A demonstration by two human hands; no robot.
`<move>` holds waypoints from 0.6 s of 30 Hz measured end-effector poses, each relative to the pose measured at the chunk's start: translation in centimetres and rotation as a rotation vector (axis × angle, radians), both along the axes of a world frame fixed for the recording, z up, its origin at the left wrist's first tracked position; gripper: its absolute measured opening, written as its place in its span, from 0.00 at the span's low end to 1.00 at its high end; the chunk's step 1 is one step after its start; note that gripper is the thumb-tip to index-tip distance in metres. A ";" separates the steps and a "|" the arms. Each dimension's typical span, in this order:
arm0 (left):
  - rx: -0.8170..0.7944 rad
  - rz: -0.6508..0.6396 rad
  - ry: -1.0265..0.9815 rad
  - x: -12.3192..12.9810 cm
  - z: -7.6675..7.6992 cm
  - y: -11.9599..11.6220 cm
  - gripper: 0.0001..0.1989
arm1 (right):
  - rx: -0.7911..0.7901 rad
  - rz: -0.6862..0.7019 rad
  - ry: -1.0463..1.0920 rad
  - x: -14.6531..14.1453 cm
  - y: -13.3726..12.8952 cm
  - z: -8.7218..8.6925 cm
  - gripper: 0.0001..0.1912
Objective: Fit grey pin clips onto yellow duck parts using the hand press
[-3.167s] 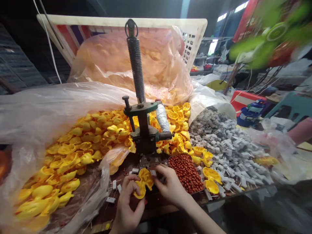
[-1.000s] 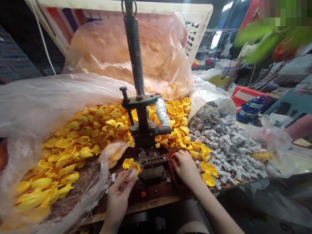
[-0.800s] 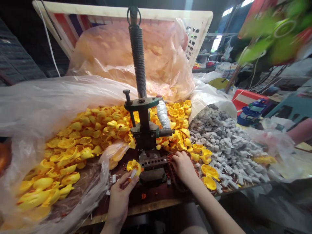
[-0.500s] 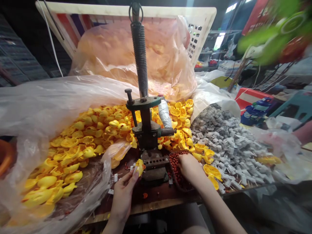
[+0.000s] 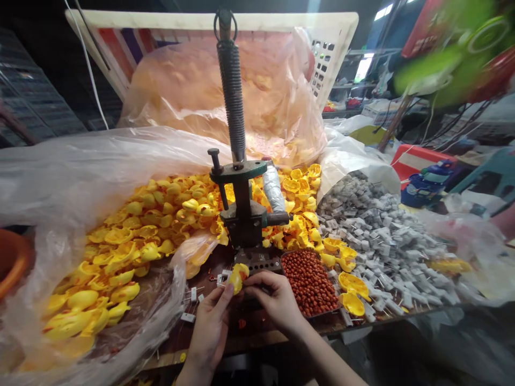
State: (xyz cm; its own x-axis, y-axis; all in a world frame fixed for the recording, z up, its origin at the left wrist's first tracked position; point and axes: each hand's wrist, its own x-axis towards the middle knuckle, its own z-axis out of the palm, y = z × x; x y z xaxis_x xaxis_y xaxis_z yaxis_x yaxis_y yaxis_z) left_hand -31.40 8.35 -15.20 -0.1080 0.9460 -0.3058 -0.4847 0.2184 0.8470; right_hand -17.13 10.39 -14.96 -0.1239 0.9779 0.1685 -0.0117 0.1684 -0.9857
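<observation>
My left hand [image 5: 209, 328] is closed around a small yellow plastic duck part [image 5: 238, 275], held in front of the hand press [image 5: 242, 228]. My right hand [image 5: 279, 303] meets it from the right, thumb and fingers pinched together at the part's right side. Whatever lies in that pinch is too small or hidden to make out. Right of this hand, a shallow tray heaped with small round reddish-brown pieces [image 5: 309, 281] stands on the table. Several white blocks with thin metal pins [image 5: 193, 295] lie left of the held part.
Yellow shells [image 5: 132, 230] are piled behind and left, partly under clear plastic sheeting [image 5: 72, 166]. A heap of grey-white pinned blocks [image 5: 374, 230] covers the right. Behind the press leans a white crate [image 5: 338, 59] with a bag. A green fan [image 5: 454, 59] turns at upper right.
My right hand has come out of the tray and moved left to the yellow part. The left hand has stayed near the press, shifting slightly right.
</observation>
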 end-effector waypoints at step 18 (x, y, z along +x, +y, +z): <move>0.037 -0.100 0.134 -1.2 -0.2 0.3 0.20 | -0.245 0.013 0.159 0.1 0.3 -0.9 0.13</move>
State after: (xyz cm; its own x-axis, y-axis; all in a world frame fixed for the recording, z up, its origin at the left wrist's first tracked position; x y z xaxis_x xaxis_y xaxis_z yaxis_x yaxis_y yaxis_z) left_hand -32.55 8.66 -15.42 -0.0504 0.9644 -0.2596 -0.3443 0.2272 0.9110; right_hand -17.08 10.71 -15.87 -0.1275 0.9904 -0.0542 -0.1703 -0.0757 -0.9825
